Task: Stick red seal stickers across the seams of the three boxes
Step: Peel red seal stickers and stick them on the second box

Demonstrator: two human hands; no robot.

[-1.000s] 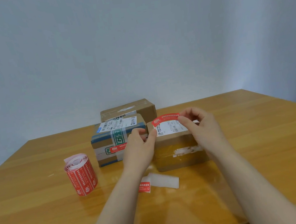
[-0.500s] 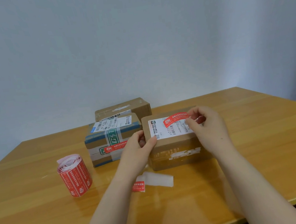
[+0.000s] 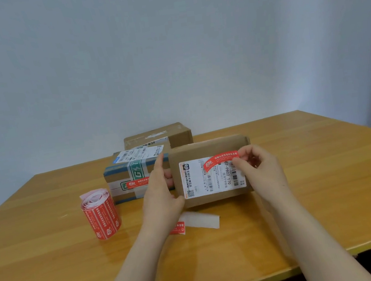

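Sticker roll [image 3: 101, 214] left of taped box [image 3: 135, 177], third box [image 3: 158, 137] behind it; tilted box [image 3: 210, 172] right, backing strip [image 3: 199, 219] before it

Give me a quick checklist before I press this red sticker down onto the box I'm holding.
1. Box steadied: left hand grips the box by its left edge. Ok.
2. Sticker held: right hand pinches the right end of the sticker. Ok.
3. Sticker across a seam: it sits over the label, and no seam shows there. Cannot tell.
4. Sticker flat: it arches. Not ok.
5. More stickers ready: roll stands to the left. Ok.
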